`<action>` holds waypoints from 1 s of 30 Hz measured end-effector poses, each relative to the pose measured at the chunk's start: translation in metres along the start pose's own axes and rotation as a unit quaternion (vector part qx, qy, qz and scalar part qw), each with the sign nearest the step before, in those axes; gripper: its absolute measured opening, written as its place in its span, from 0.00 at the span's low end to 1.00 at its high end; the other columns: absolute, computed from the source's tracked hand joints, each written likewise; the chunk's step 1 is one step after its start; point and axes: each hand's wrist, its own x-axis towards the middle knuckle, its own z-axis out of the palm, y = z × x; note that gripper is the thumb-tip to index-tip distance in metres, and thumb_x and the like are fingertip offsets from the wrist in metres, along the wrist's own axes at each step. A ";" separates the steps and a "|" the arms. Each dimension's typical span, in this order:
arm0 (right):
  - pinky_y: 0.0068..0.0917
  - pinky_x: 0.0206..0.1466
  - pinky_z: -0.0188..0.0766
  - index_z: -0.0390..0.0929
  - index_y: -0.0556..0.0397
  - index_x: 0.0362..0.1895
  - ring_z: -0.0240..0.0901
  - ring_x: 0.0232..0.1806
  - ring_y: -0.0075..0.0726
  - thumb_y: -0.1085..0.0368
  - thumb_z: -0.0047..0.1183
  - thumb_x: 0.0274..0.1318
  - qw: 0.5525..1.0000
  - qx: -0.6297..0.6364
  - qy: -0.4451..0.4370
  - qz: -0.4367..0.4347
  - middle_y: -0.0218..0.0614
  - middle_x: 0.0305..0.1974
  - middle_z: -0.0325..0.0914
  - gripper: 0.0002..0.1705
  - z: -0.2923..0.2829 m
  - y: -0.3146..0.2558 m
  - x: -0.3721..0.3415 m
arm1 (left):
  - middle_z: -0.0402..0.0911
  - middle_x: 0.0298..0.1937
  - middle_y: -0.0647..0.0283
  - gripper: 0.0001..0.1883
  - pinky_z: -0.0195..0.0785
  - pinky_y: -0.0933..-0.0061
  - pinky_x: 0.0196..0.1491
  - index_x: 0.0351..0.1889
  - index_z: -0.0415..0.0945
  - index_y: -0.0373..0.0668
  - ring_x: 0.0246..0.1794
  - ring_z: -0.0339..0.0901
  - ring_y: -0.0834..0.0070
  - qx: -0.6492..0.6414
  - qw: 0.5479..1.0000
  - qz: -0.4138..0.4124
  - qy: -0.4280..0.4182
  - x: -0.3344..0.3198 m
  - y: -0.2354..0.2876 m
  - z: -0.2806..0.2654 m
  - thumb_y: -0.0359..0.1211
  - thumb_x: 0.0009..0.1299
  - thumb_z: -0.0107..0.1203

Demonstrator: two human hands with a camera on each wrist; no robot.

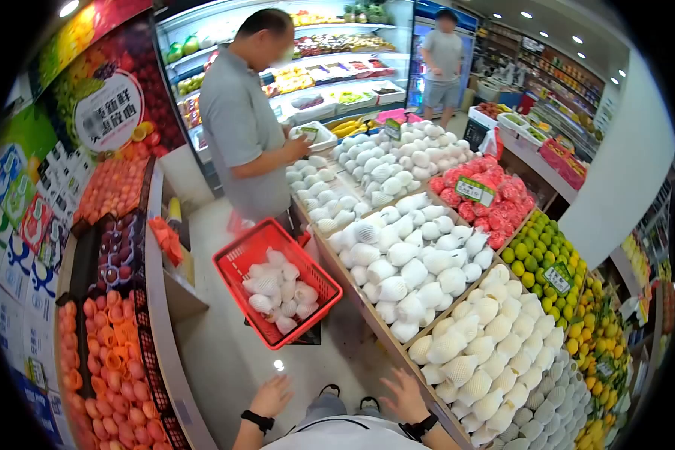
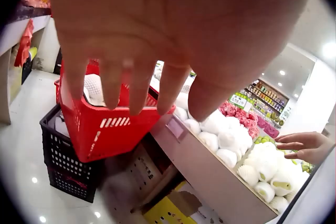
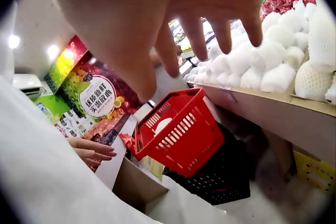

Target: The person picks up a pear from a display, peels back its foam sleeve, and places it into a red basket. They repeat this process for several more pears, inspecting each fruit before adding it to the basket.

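Note:
Both hands are empty and held out in front of the body, fingers spread and loosely straight. In the head view, the left hand [image 1: 272, 395] is over the floor at the lower middle. The right hand [image 1: 405, 396] is beside the wooden edge of the fruit stand [image 1: 382, 341]. Ahead of both hands, apart from them, is a red shopping basket [image 2: 113, 134] with several white foam-netted fruits [image 1: 277, 289] in it. Under the basket, black plastic crates [image 2: 71, 161] show in the left wrist view. Nearest the right hand lie cream foam-netted fruits [image 1: 495, 337].
A person in a grey shirt [image 1: 240, 112] stands beyond the basket, handling something at the stand. Another person [image 1: 441, 64] is farther back. Orange fruit [image 1: 112, 367] fills a display on the left. Red-wrapped fruit [image 1: 487, 195] and green citrus [image 1: 544, 251] lie to the right.

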 end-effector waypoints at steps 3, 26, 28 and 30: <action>0.58 0.64 0.50 0.70 0.41 0.58 0.52 0.66 0.59 0.53 0.61 0.45 0.992 -0.057 -0.108 0.029 0.45 0.63 0.59 0.33 0.010 -0.004 -0.002 | 0.71 0.58 0.52 0.25 0.63 0.55 0.58 0.60 0.67 0.44 0.58 0.68 0.53 -0.044 0.995 -0.014 -0.087 0.000 0.010 0.023 0.44 0.66 0.51; 0.45 0.32 0.68 0.69 0.53 0.36 0.73 0.30 0.59 0.68 0.43 0.60 0.974 0.104 0.120 0.161 0.48 0.25 0.74 0.03 -0.017 -0.015 0.007 | 0.76 0.25 0.48 0.15 0.64 0.50 0.33 0.31 0.78 0.42 0.29 0.74 0.48 -0.104 0.992 -0.062 0.041 0.046 0.060 0.002 0.41 0.70 0.46; 0.43 0.33 0.69 0.70 0.53 0.37 0.73 0.32 0.58 0.71 0.43 0.59 0.974 0.102 0.120 0.165 0.48 0.28 0.75 0.04 -0.017 -0.015 0.008 | 0.77 0.26 0.48 0.15 0.65 0.50 0.34 0.33 0.78 0.42 0.29 0.74 0.48 -0.116 0.990 -0.068 0.034 0.046 0.061 0.002 0.41 0.71 0.45; 0.38 0.34 0.69 0.74 0.53 0.37 0.74 0.31 0.53 0.75 0.45 0.55 0.973 0.098 0.188 0.092 0.44 0.28 0.75 0.07 -0.012 -0.011 0.010 | 0.79 0.28 0.52 0.13 0.67 0.54 0.34 0.36 0.79 0.45 0.31 0.76 0.51 -0.153 0.981 -0.021 0.118 0.046 0.061 0.006 0.40 0.70 0.46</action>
